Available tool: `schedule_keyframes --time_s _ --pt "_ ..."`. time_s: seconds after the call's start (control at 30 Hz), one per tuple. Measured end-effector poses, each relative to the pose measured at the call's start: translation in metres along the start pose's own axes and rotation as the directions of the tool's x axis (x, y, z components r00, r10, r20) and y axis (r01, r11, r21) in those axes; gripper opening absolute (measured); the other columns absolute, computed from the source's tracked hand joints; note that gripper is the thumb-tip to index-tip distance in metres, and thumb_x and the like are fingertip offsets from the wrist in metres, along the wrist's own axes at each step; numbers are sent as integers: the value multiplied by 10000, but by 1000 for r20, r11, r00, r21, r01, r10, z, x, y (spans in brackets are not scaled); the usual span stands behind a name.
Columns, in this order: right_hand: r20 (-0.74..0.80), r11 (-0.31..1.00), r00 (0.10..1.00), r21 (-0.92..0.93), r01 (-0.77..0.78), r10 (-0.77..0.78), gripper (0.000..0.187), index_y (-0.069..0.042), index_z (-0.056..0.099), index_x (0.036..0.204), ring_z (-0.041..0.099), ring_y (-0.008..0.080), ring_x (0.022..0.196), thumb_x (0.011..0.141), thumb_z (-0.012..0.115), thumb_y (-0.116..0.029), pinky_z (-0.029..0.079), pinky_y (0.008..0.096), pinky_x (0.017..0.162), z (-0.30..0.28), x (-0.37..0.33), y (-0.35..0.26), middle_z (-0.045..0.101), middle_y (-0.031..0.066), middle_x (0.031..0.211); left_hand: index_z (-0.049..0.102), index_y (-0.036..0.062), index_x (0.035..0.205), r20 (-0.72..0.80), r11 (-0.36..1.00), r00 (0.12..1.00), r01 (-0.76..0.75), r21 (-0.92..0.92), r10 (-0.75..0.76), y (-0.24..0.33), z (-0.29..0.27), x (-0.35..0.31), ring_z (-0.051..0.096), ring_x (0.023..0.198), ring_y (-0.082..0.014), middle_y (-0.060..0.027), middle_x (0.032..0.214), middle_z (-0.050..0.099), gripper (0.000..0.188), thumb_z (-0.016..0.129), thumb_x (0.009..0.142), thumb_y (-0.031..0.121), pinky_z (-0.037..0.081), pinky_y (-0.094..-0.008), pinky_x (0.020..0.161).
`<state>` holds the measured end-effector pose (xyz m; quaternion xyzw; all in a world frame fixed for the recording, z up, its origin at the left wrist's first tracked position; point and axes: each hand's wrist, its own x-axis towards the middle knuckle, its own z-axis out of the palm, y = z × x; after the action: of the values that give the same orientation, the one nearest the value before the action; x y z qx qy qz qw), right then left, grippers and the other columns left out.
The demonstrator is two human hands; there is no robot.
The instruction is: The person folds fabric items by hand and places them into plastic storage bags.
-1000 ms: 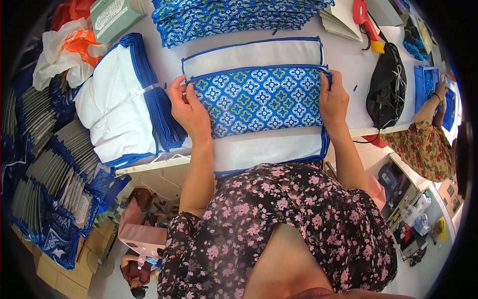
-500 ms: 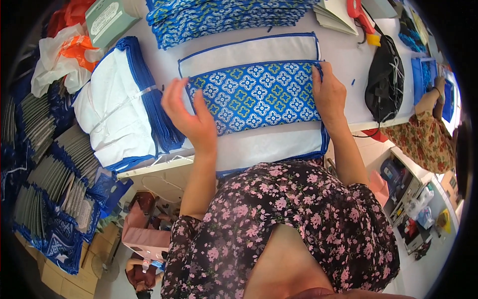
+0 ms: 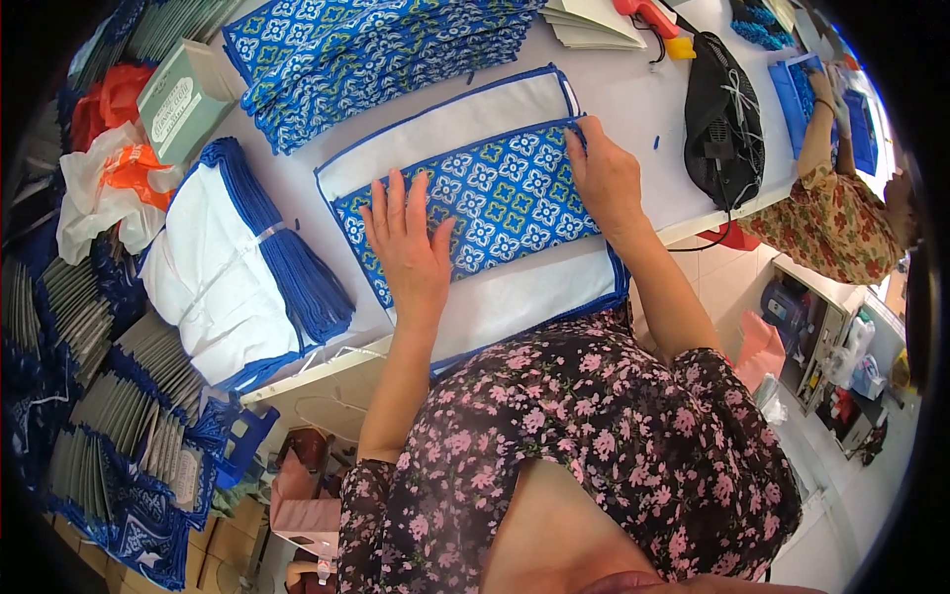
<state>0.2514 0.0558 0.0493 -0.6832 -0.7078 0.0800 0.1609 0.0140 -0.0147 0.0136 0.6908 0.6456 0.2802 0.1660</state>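
On the white table (image 3: 633, 99) in front of me lies a cloth (image 3: 515, 193), partly folded over. Its blue side, with white and green flower shapes, shows across the middle, and its white side shows above and below, edged in blue. My left hand (image 3: 408, 252) rests palm down on the left part of the patterned fold, fingers spread. At the fold's upper right corner, my right hand (image 3: 606, 183) pinches the edge between thumb and fingers. A tied bundle of white cloths with blue edges (image 3: 223, 267) lies to the left. Beyond is a stack of folded patterned cloths (image 3: 386, 64).
A pale green box (image 3: 183, 104) and a plastic bag (image 3: 104, 203) are at the far left. Stacked packets with grey cards (image 3: 89, 465) fill the left side. A black mesh bag (image 3: 717, 129) and a red handheld tool (image 3: 648, 15) lie right. Another person (image 3: 841, 228) works farther right.
My left hand has come down from above the cloth's left edge and now lies flat on it. My right hand stays at the corner. The view has turned, tilting the scene.
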Motion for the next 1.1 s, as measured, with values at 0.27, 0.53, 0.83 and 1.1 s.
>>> schedule_keyframes --time_s 0.27,0.53,0.83,1.1 --pt "-59 980 997 -190 -55 45 336 -102 571 1140 646 297 968 888 664 -303 491 410 828 -7 3 -13 670 128 1018 443 85 1413 -13 992 1000 27 126 -26 -4 4 2 286 1425 -351 -128 1520 368 618 672 868 267 178 -535 1170" --pt "154 906 894 21 422 -420 751 -111 445 1426 358 304 1386 817 673 -487 261 441 1150 27 -20 -41 407 118 1494 445 87 1411 -30 986 999 -9 165 15 -15 13 16 314 1409 -353 -126 1516 374 616 660 874 299 200 -528 1160" --pt "-18 943 948 101 317 -317 753 -81 410 1442 368 327 1376 834 700 -417 282 440 1139 47 9 -5 398 158 1489 483 80 1376 -122 996 991 -51 71 59 -34 29 35 363 1376 -352 -141 1479 419 588 683 856 266 246 -509 1144" --pt "250 750 733 -41 661 -632 565 -79 563 1276 494 308 1261 743 708 -201 367 453 1079 41 -13 22 529 130 1369 585 64 1245 116 979 972 -201 -36 204 -61 -7 -12 493 1278 -309 -152 1377 520 500 658 751 67 385 -446 1068"
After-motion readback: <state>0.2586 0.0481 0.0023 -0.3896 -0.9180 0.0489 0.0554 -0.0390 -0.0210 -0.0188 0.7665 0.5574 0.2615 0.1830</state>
